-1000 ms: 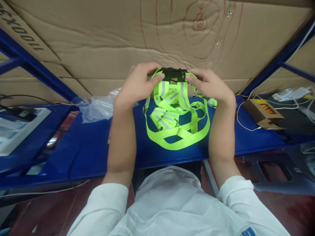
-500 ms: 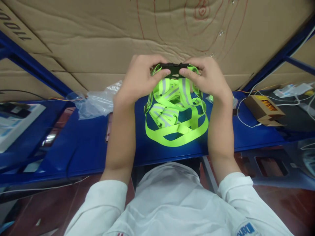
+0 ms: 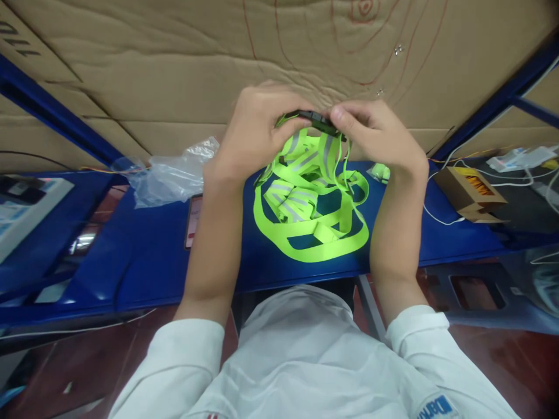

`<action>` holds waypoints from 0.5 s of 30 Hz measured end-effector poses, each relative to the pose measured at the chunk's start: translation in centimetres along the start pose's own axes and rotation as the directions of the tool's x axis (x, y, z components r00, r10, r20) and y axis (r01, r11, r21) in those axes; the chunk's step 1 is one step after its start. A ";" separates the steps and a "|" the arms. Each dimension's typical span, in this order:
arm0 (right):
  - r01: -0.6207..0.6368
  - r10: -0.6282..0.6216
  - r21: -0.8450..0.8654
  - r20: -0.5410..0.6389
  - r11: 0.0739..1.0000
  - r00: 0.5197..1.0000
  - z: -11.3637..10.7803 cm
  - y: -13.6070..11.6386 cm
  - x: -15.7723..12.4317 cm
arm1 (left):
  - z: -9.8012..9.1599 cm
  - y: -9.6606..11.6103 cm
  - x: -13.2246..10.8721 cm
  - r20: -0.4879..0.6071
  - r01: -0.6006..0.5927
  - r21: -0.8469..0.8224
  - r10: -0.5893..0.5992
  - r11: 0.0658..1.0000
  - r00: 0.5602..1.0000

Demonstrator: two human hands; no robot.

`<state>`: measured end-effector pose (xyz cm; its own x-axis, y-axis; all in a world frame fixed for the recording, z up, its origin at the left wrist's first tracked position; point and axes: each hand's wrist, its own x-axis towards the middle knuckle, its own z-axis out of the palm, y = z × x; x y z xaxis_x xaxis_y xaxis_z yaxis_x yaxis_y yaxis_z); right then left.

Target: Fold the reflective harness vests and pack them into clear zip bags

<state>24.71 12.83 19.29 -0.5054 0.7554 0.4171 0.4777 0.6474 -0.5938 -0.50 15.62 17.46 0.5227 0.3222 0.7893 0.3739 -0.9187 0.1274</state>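
Observation:
A black side-release buckle (image 3: 322, 122) is held up between my two hands, its right end tipped lower. My left hand (image 3: 262, 128) is closed around the buckle's left end, thumb along the front. The fingers of my right hand (image 3: 373, 129) are curled in, with thumb and fingertips at the buckle's right end; the fingertips are partly hidden. From the buckle hang neon-yellow reflective straps (image 3: 312, 253) with grey stripes. They lie in loops and a folded bundle on the blue table (image 3: 271, 273).
Left of the straps are a crumpled clear plastic bag (image 3: 168, 177) and a phone (image 3: 191, 224), partly behind my left forearm. On the right stand a small neon packet (image 3: 381, 172) and an open cardboard box (image 3: 471, 195) near white cables. A cardboard wall (image 3: 174, 70) rises behind.
The buckle has turned from level to slanting down at the right. My right hand has shifted its grip, its thumb moving from the buckle's front to its end.

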 end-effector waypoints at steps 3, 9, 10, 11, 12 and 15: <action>0.045 -0.045 -0.008 0.049 0.999 0.998 -0.2 0.2 -0.2 | 0.3 0.5 0.0 -0.015 -0.040 0.080 0.042 0.996 0.999; -0.125 0.115 0.059 0.148 0.990 0.982 -0.2 0.3 -0.5 | 1.5 0.7 -0.2 0.009 -0.037 0.130 0.037 0.991 0.999; -0.134 0.123 0.070 0.145 0.989 0.982 -0.3 0.4 -0.6 | 1.7 0.6 -0.2 -0.002 -0.034 0.126 0.035 0.991 0.999; -0.133 0.120 0.089 0.144 0.987 0.982 -0.3 0.4 -0.6 | 1.8 0.6 -0.1 -0.014 -0.047 0.116 0.049 0.992 0.999; -0.130 0.113 0.121 0.142 0.984 0.983 -0.3 0.6 -0.6 | 1.9 0.5 -0.1 -0.022 -0.052 0.101 0.055 0.994 0.998; -0.081 0.054 0.278 0.104 0.957 0.993 -0.2 1.1 -0.7 | 1.6 0.9 0.2 -0.025 -0.086 -0.009 0.086 0.996 0.996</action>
<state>25.70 13.08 18.48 -0.5508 0.7748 0.3102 0.2990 0.5302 -0.7934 1.14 15.22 16.76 0.5334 0.2360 0.8123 0.3205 -0.9451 0.0642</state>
